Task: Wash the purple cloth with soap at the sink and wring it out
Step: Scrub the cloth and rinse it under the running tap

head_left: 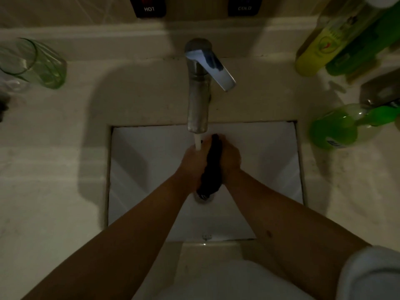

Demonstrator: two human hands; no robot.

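Both the left hand [193, 162] and right hand [229, 159] are closed around the cloth [212, 164], pressed between them under the tap's [198, 100] stream. This looks like rinsing; next comes twisting it dry.

Dim light; beige tiled wall [65, 11] behind a pale stone counter [43, 169], shadows falling left.

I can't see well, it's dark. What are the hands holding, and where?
Both hands, left hand and right hand, squeeze the dark bunched cloth between them along its middle; its lower end hangs free over the drain.
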